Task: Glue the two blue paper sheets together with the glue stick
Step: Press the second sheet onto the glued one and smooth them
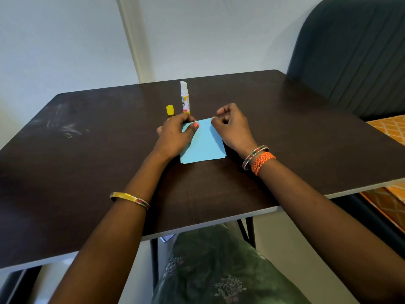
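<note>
A person sits at a dark, wood-grain bench (pixel 87 172), seen from above, both bare forearms reaching toward the middle of the frame. At left of centre a small yellow cap (pixel 170 110) stands on the bench. Just right of it stands the glue stick (pixel 184 98), upright and uncapped, a white tube with a yellow and pink label and its pale glue tip exposed.

Below these, the left hand (pixel 175 137) lies on the left edge of the blue paper (pixel 203 143), thumb pressing down on top with a pink-painted nail showing. The paper is matte, light blue and roughly square, lying flat at the centre of the frame. Only one blue surface shows clearly; whether two sheets are stacked there cannot be told for certain. The right hand (pixel 232 126) has its fingers curled, and its grip appears to pinch the paper's upper right corner.

Judging by the opened stick set aside and both hands on the paper, gluing looks done and the sheets are being aligned or pressed. Pressing flat and recapping seem left.

At far right stands a dark, ribbed, padded chair (pixel 350 62).
</note>
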